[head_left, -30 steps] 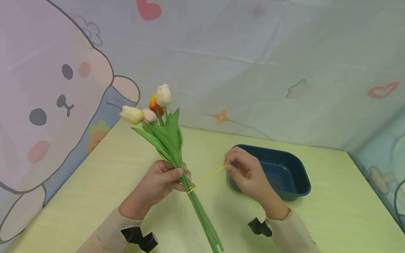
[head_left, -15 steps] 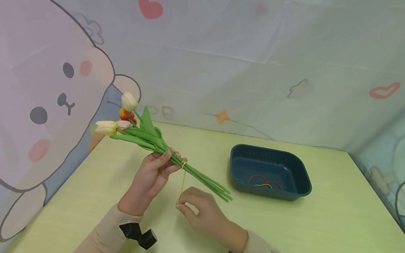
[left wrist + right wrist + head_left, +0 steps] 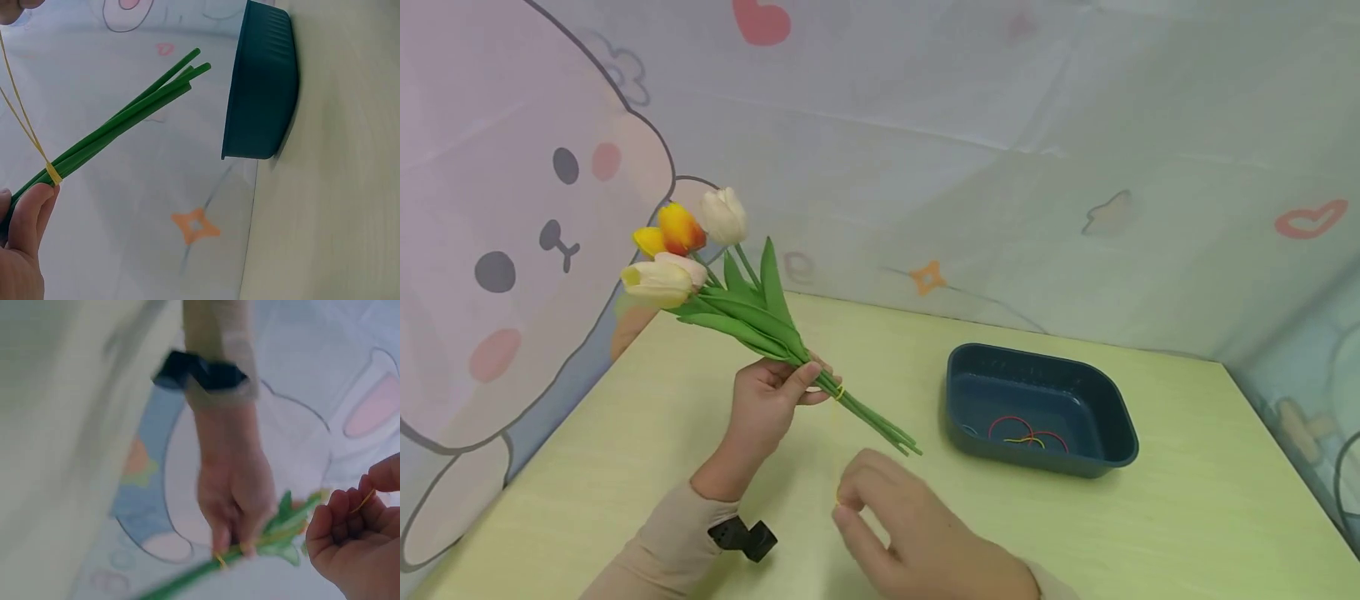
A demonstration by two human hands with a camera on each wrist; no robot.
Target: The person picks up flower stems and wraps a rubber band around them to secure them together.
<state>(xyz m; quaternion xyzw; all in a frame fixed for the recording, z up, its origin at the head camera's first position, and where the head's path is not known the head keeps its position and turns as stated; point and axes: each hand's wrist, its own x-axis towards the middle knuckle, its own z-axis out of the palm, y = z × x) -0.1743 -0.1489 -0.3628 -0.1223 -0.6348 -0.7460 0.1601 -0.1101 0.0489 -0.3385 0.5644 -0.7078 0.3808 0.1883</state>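
Observation:
My left hand (image 3: 767, 408) grips a bunch of tulips (image 3: 737, 312) by the green stems, with the white, pale yellow and orange-red heads up to the left. Just below the fingers, a yellow rubber band (image 3: 840, 392) wraps the stems. In the left wrist view two stretched strands of the rubber band (image 3: 28, 128) run from the stems (image 3: 119, 122) up to fingers at the top left corner. My right hand (image 3: 917, 525), lower and nearer, pinches the band's far end between thumb and fingertips. The right wrist view, partly blurred, shows the right hand (image 3: 365, 537) with that yellow loop.
A dark blue plastic basin (image 3: 1037, 458) stands on the pale table (image 3: 1195, 500) to the right of the stems. Several rubber bands, red, yellow and bluish, lie in it. A printed cloth (image 3: 925, 125) hangs behind the table.
My right hand has come from beside the basin down to the left, pulling the band below the stems. The bunch has swung left, its stems now slanting more to the right.

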